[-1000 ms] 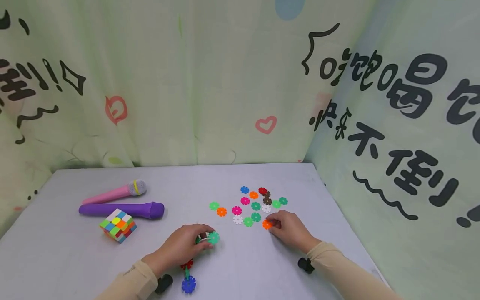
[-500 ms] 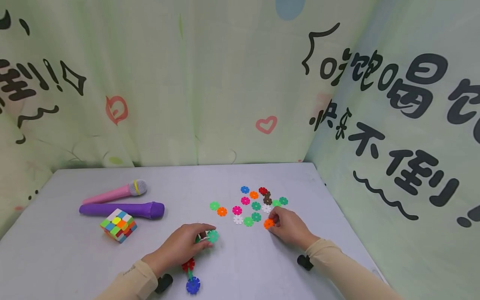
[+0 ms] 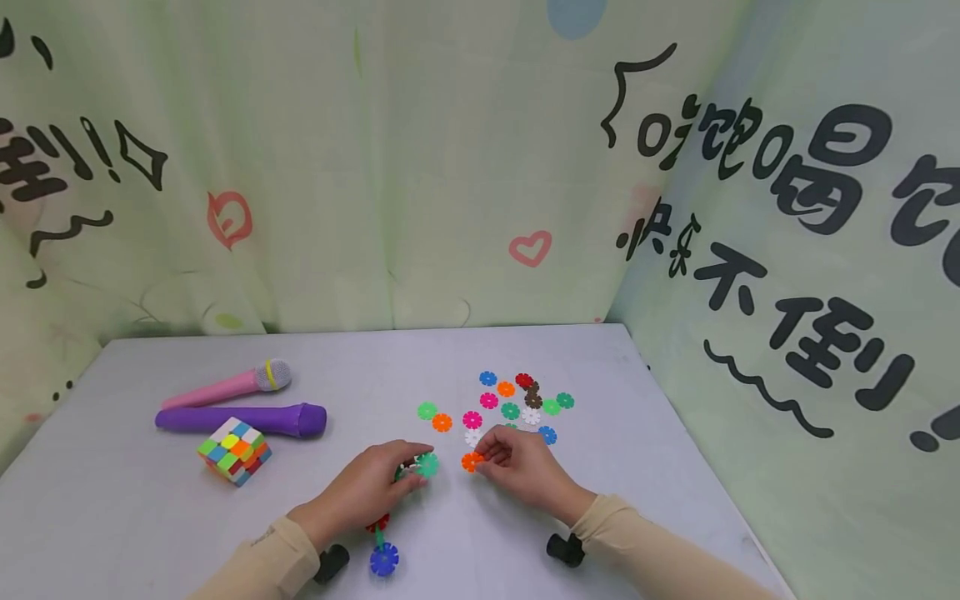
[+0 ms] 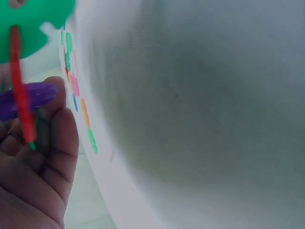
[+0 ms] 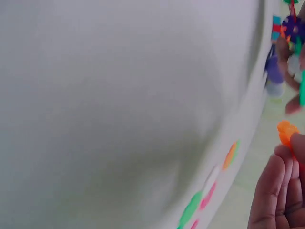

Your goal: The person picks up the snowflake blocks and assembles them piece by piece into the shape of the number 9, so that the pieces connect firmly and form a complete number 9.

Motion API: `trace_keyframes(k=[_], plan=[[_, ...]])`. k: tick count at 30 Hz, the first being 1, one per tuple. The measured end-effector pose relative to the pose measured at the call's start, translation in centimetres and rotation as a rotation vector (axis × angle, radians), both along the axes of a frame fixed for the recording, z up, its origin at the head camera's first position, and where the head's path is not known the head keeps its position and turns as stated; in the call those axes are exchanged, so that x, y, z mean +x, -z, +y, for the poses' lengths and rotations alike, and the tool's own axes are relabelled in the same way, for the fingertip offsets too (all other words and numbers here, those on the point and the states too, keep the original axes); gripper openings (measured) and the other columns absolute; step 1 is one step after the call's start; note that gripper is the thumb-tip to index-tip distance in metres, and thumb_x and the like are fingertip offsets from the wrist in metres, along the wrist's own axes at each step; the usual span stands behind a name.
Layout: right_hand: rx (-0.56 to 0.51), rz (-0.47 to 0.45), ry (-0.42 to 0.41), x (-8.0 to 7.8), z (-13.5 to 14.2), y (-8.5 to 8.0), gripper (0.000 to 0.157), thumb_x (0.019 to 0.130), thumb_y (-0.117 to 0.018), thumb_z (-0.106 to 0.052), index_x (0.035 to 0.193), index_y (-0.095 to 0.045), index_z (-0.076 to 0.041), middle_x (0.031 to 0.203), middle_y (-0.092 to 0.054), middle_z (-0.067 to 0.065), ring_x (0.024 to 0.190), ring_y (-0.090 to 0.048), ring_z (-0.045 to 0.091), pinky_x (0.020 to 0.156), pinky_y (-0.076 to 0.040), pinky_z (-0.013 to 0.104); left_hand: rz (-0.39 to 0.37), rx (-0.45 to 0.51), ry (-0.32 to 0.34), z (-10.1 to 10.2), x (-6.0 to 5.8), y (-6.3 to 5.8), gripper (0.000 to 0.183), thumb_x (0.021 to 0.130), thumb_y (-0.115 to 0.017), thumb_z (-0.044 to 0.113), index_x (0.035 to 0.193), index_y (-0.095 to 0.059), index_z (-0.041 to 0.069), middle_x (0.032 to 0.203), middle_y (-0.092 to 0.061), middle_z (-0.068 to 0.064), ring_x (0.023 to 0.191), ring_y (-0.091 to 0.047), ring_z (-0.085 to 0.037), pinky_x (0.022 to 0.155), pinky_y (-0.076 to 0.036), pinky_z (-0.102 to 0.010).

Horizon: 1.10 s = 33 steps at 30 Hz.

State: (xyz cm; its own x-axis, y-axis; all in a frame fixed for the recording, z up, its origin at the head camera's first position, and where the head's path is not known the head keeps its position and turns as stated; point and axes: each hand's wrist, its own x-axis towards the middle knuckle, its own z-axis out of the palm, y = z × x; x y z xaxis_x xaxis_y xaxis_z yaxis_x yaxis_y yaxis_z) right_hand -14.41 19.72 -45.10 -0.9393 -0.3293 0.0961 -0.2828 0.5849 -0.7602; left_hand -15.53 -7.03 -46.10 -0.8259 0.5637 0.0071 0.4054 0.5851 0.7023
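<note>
My left hand holds a chain of slotted plastic snowflake discs. A green disc shows at its fingertips, and a blue disc dangles at the near end below a red one. Up close in the left wrist view, a green disc, a red disc seen edge-on and a purple disc are linked together. Between thumb and fingers, my right hand pinches an orange snowflake disc, a short gap from the green one. Part of the chain is hidden by the left hand.
Several loose discs lie scattered past the hands, among them a pink disc and a blue disc. On the left are a pink microphone, a purple microphone and a puzzle cube. Curtains stand behind the white table.
My right hand has carried the orange disc left, toward the chain, uncovering a blue disc on the table. My left hand has stayed almost in place, the chain swaying slightly.
</note>
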Motion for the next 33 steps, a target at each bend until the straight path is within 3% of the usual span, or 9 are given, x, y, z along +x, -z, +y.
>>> trace_keyframes(k=[4,8,15,21,27,33], plan=[[-0.057,0.024,-0.019,0.5,-1.9,-0.4,0.017,0.085,-0.079,-0.006,0.096,-0.067,-0.012,0.087,-0.068,-0.007,0.078,-0.065,0.009,0.073,-0.055,0.025,-0.01,0.019,-0.002,0.2,0.0,-0.3,0.045,0.094,-0.072,0.026,0.135,-0.062,0.011,0.117,-0.066,0.002,0.103,-0.062,-0.019,0.092,-0.051,-0.046],[-0.032,0.062,-0.023,0.8,-2.8,-0.5,0.017,0.086,-0.078,-0.006,0.095,-0.067,-0.013,0.086,-0.068,-0.008,0.077,-0.065,0.007,0.072,-0.055,0.024,-0.005,0.033,-0.005,0.3,0.1,-0.5,0.045,0.093,-0.072,0.025,0.135,-0.062,0.01,0.116,-0.066,0.002,0.102,-0.061,-0.018,0.091,-0.051,-0.044],[0.005,0.119,-0.059,1.0,-3.3,-0.5,0.017,0.086,-0.078,-0.004,0.096,-0.068,-0.014,0.089,-0.069,-0.006,0.077,-0.065,0.003,0.07,-0.055,0.023,0.008,0.037,-0.007,0.2,0.2,-0.7,0.045,0.092,-0.073,0.024,0.134,-0.063,0.009,0.117,-0.066,0.001,0.101,-0.061,-0.018,0.09,-0.051,-0.044],[0.023,0.169,-0.066,1.2,-3.6,-0.7,0.019,0.085,-0.08,-0.006,0.099,-0.071,-0.013,0.09,-0.068,-0.008,0.077,-0.063,0.002,0.071,-0.055,0.023,0.054,0.028,-0.006,0.4,0.3,-0.8,0.044,0.092,-0.074,0.023,0.132,-0.064,0.008,0.103,-0.064,0.006,0.088,-0.057,-0.013,0.082,-0.052,-0.037],[-0.01,0.2,-0.049,1.5,-3.7,-0.5,0.018,0.083,-0.081,-0.004,0.098,-0.074,-0.012,0.089,-0.07,-0.008,0.074,-0.064,0.0,0.07,-0.054,0.021,0.049,0.031,-0.014,0.4,0.4,-1.0,0.046,0.09,-0.076,0.019,0.131,-0.064,0.005,0.113,-0.069,-0.001,0.09,-0.06,-0.013,0.087,-0.053,-0.04],[-0.03,0.23,-0.049,1.5,-3.8,-0.5,0.016,0.082,-0.082,-0.004,0.094,-0.076,-0.011,0.086,-0.071,-0.008,0.072,-0.065,-0.001,0.068,-0.054,0.021,0.048,0.031,-0.001,0.6,0.5,-1.3,0.043,0.09,-0.076,0.016,0.129,-0.065,0.003,0.111,-0.07,-0.002,0.089,-0.061,-0.011,0.085,-0.054,-0.037]])
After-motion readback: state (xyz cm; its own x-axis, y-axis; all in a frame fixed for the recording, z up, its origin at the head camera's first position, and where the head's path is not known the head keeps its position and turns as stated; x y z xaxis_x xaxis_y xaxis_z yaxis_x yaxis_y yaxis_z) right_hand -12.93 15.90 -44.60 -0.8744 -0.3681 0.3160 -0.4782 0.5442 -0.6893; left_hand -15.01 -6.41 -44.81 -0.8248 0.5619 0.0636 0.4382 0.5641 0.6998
